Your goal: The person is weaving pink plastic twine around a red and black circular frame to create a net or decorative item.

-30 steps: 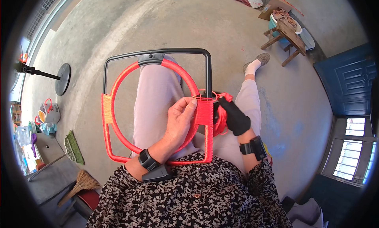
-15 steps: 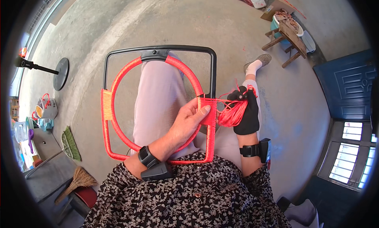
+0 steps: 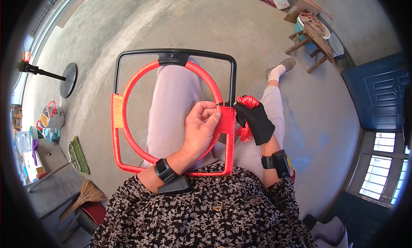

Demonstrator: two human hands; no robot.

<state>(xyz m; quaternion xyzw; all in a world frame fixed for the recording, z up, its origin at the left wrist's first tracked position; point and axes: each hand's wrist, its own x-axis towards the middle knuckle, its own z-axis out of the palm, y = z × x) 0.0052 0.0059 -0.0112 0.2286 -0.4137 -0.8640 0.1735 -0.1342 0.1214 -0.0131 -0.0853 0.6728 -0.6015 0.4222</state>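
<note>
Across my lap rests a black frame with a ring inside it. Red cord is wound over most of the ring and over the frame's lower part. A red wound band joins ring and frame on the right, and a lighter orange-red band does so on the left. My bare left hand pinches the inner edge of the right band, thumb against fingers. Just outside that band, my right hand in a black glove is closed around a bundle of red cord, part of which hangs below it.
A green broom head and a straw brush are at the left, near a round black stand base. At the far right stands a wooden stool before a tub. A blue door is at the right.
My right hand has come left against the band, and the cord bundle has gathered up in it. My left thumb has drawn back from the band's face to its inner edge.
</note>
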